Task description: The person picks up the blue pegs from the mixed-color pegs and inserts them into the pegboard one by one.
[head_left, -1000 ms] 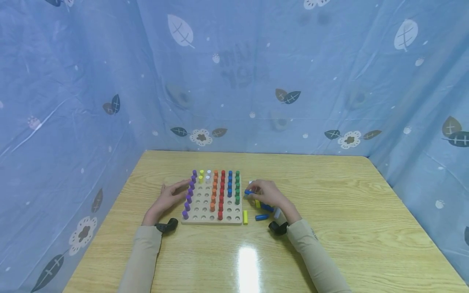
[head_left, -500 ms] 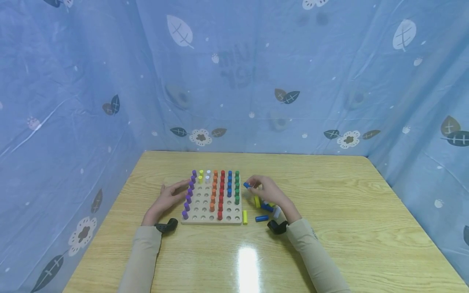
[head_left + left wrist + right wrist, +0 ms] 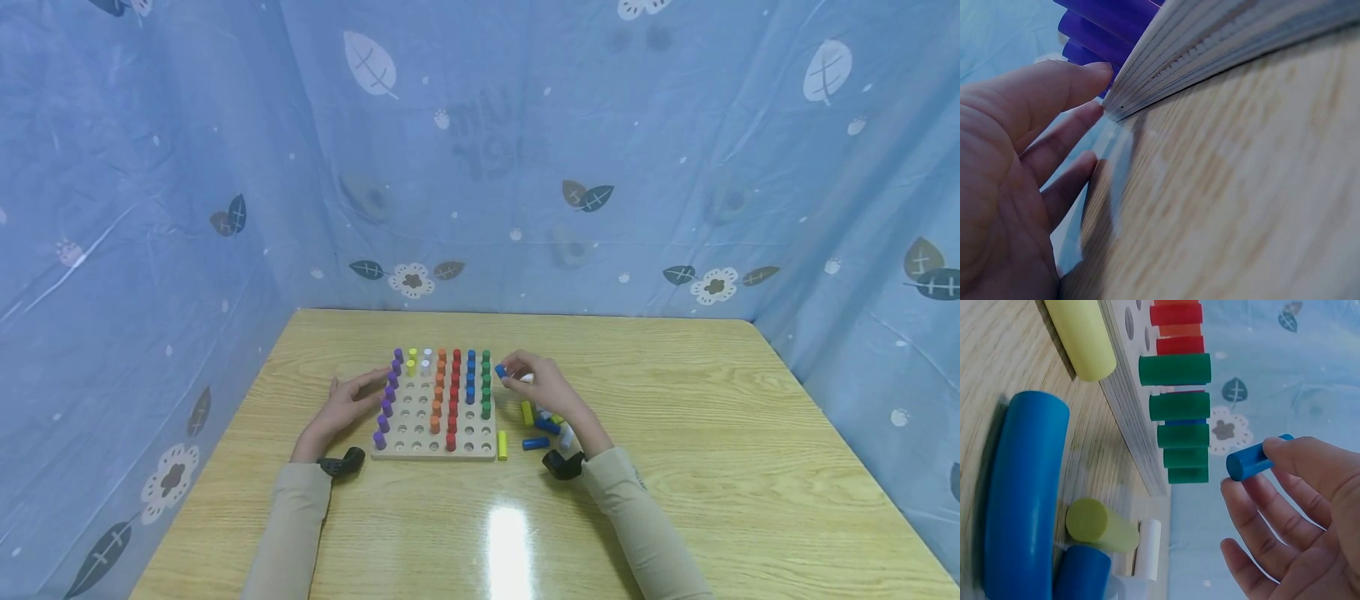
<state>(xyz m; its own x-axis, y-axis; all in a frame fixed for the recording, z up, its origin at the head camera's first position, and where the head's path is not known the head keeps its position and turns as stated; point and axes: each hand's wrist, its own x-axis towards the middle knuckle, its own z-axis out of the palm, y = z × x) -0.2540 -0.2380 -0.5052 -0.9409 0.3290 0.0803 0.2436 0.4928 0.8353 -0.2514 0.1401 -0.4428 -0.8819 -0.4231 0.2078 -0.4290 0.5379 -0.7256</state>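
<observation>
A wooden pegboard (image 3: 435, 452) lies on the table, with rows of purple, yellow, white, orange, red, blue and green pegs standing in its holes. Several holes in the near part hold no peg. My left hand (image 3: 349, 407) rests at the board's left side, fingers extended; in the left wrist view its fingertips (image 3: 1102, 70) are against or very near the board's edge beside the purple pegs (image 3: 1107, 28). Between thumb and fingers my right hand (image 3: 546, 388) pinches a blue peg (image 3: 1250, 460), raised just right of the green pegs (image 3: 1179, 406).
Loose pegs lie right of the board: a yellow peg (image 3: 502, 445) along its edge, a blue peg (image 3: 536, 443), and a small group of yellow, blue and white ones below the right hand. A patterned blue curtain (image 3: 480, 167) hangs behind the table (image 3: 712, 450).
My right hand has lifted the blue peg from near the loose pegs and moved away from me, turning the peg more upright. My left hand has stayed in place.
</observation>
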